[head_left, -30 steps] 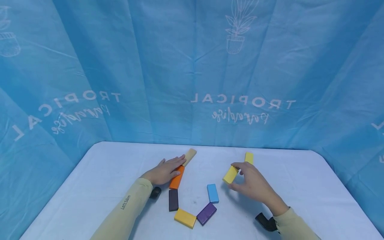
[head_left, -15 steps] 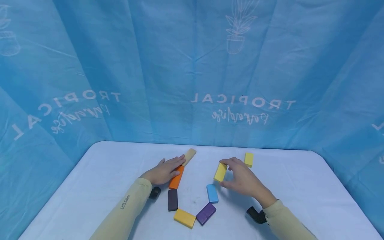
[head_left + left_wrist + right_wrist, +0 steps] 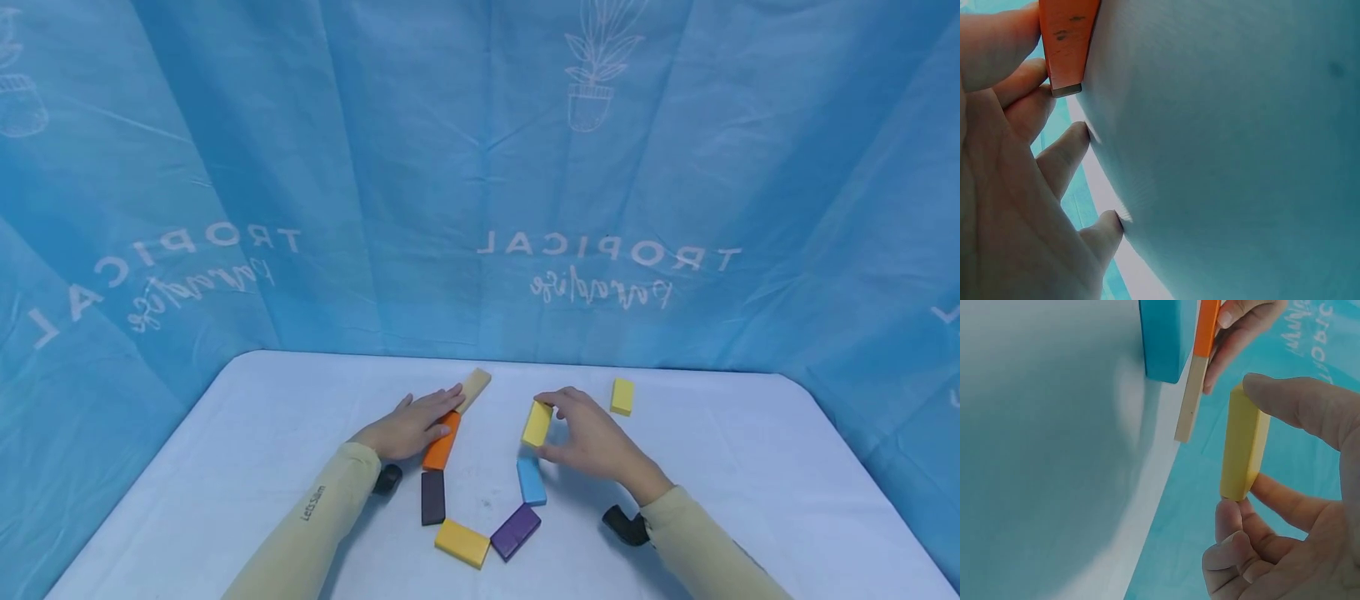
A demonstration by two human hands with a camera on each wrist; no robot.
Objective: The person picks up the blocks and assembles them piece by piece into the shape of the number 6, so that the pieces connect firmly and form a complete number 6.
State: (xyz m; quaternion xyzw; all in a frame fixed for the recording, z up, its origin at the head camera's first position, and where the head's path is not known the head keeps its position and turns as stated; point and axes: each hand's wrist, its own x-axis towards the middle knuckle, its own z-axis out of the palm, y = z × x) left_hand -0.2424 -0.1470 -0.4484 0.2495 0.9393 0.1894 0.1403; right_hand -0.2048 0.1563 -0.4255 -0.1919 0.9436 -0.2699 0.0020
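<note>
A yellow block (image 3: 537, 423) is pinched by its two ends between the thumb and fingers of my right hand (image 3: 592, 442), just behind the blue block (image 3: 532, 482). In the right wrist view the yellow block (image 3: 1244, 445) is held off the table. My left hand (image 3: 408, 427) lies with its fingers extended beside and over the orange block (image 3: 440, 446) and the near end of the natural wood block (image 3: 474, 390). The left wrist view has the orange block (image 3: 1069, 40) next to the left fingers.
A black block (image 3: 432, 497), a darker yellow block (image 3: 462, 543) and a purple block (image 3: 516, 532) curve along the front, with the blue block after them. Another yellow block (image 3: 622, 397) lies at the back right. A blue curtain (image 3: 420, 208) stands behind the white table (image 3: 285, 392).
My right hand has carried its yellow block leftward, away from the other yellow block and up to the far end of the blue one. The left hand has stayed in place.
</note>
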